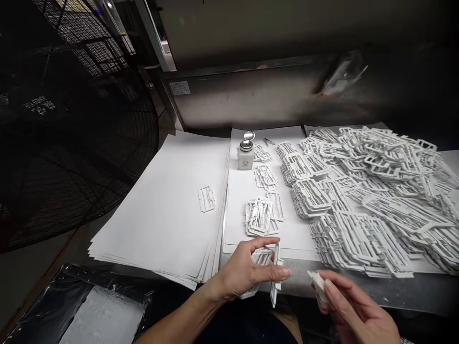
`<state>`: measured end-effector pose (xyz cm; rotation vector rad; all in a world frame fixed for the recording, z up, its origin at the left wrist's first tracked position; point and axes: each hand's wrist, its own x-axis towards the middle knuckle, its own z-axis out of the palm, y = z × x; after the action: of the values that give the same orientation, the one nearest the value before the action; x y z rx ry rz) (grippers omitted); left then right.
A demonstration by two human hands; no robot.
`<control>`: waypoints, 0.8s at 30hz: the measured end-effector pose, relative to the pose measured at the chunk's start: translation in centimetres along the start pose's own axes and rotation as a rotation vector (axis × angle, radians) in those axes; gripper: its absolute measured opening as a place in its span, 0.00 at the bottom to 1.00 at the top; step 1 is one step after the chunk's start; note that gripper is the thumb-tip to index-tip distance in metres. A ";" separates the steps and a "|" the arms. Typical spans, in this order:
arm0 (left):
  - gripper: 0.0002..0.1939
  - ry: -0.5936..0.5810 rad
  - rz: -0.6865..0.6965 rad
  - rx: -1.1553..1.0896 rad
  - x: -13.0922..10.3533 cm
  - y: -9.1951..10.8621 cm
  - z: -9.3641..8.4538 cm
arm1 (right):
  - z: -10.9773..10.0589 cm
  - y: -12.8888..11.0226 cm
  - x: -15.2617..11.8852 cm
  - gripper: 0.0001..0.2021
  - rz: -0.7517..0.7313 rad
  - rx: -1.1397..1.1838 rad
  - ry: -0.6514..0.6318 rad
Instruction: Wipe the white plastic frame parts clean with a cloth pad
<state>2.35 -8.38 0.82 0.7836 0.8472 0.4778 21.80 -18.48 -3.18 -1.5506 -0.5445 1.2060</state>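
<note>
My left hand (247,270) is closed around several thin white plastic frames. One white plastic frame (276,274) stands edge-on between the thumb and fingers, and others sit lower in the palm. To the right, my right hand (353,306) pinches a small white wad with a pointed tip (318,282); whether it is cloth or paper I cannot tell. The two hands are apart, in front of the table's near edge. Just beyond my left hand lies a loose pile of white frames (261,216) on white paper.
Stacks of white frames (311,198) and a large heap (394,162) cover the right side. A pump bottle (245,157) with a raised metal lid and nail clippers (268,142) stand behind. One frame (207,198) lies on the left paper stack (168,191). A big fan (79,110) is at left.
</note>
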 end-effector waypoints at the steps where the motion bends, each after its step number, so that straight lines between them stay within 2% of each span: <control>1: 0.36 -0.001 0.005 0.015 0.0 -0.1 0.0 | 0.3 -0.3 0.0 0.19 -0.015 -0.048 0.043; 3: 0.36 0.001 0.011 0.038 0.0 -0.2 0.1 | 0.9 -0.8 0.0 0.19 -0.063 -0.125 0.072; 6: 0.35 0.013 0.014 0.091 0.0 -0.1 0.3 | 1.7 -1.7 0.1 0.18 -0.192 -0.230 -0.009; 10: 0.35 0.024 0.017 0.161 0.0 -0.1 0.3 | 3.2 -3.1 0.1 0.11 -0.421 -0.414 -0.020; 13: 0.37 0.015 0.012 0.187 0.1 -0.4 0.2 | 4.2 -3.9 0.4 0.08 -0.554 -0.501 -0.084; 18: 0.36 0.018 0.018 0.180 0.3 -0.8 0.0 | 4.1 -4.3 1.1 0.12 -0.462 -0.545 0.086; 20: 0.36 0.027 0.028 0.212 0.3 -0.7 0.1 | 3.8 -4.1 1.2 0.11 -0.479 -0.550 0.047; 24: 0.37 0.032 0.051 0.250 0.2 -0.3 0.3 | 3.8 -3.9 1.5 0.08 -0.539 -0.568 -0.111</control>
<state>2.74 -8.64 0.62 1.0316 0.9299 0.4349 19.95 -14.20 -0.05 -1.6408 -1.3705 0.7495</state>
